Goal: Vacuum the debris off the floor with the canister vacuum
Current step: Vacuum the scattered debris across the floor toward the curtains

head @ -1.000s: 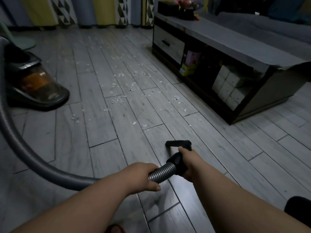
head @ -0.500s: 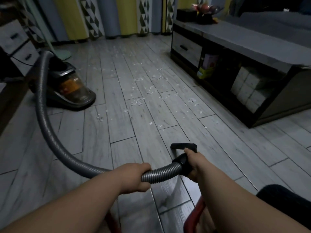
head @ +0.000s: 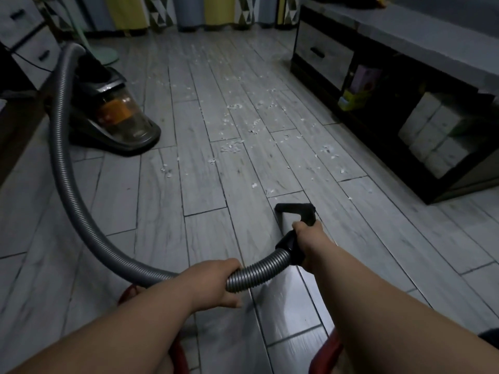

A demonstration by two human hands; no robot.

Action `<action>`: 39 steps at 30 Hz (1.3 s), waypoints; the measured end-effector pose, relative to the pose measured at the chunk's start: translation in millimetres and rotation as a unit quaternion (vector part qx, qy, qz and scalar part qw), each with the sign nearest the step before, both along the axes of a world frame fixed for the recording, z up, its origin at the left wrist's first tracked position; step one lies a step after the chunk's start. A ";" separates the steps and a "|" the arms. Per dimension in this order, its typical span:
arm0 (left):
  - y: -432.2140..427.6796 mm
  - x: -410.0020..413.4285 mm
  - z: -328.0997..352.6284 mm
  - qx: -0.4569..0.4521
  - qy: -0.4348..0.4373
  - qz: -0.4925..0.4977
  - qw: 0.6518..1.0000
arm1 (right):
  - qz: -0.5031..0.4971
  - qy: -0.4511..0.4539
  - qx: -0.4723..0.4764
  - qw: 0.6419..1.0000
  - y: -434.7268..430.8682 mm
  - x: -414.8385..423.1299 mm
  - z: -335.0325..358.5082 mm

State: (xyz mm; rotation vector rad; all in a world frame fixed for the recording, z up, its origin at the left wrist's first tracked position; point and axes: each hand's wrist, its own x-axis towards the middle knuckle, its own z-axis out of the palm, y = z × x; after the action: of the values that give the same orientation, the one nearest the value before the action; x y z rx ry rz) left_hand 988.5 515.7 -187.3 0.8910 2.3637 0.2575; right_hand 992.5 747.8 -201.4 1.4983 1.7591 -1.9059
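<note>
A dark canister vacuum (head: 118, 117) with a clear orange-tinted bin stands on the floor at the left. Its grey ribbed hose (head: 67, 184) arcs down from it and across to my hands. My left hand (head: 213, 284) grips the hose near its end. My right hand (head: 310, 238) grips the black handle just behind the black nozzle (head: 294, 207), which rests on the grey plank floor (head: 162, 225). White debris (head: 232, 147) lies scattered on the planks ahead of the nozzle, toward the curtains.
A low dark cabinet (head: 405, 85) with a drawer and open shelves of white boxes runs along the right. Patterned curtains (head: 189, 12) hang at the back. A green fan base (head: 105, 54) and drawers (head: 24, 31) stand at the left. Red frame (head: 326, 352) shows below my arms.
The view has swung left and tilted down, so the vacuum now sits further into the frame. Both hands keep their grip; the nozzle stays on the floor short of the debris.
</note>
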 end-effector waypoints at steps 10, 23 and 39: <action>-1.0 -25.9 -14.6 -0.012 -0.008 0.013 1.000 | 0.030 -0.007 0.025 0.999 -3.8 -29.2 -5.3; -27.3 -30.4 -22.6 -0.014 -0.025 0.039 0.999 | 0.098 -0.006 0.022 0.995 -30.0 -56.7 -2.5; -89.0 -35.6 -1.4 -0.010 -0.022 0.101 0.995 | 0.140 0.004 -0.010 0.990 -92.8 -75.0 9.4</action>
State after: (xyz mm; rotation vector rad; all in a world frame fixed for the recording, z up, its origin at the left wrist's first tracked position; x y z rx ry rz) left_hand 952.8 426.8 -188.8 0.6303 2.4111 0.3292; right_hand 917.4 655.0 -192.0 1.1650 1.8359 -1.7843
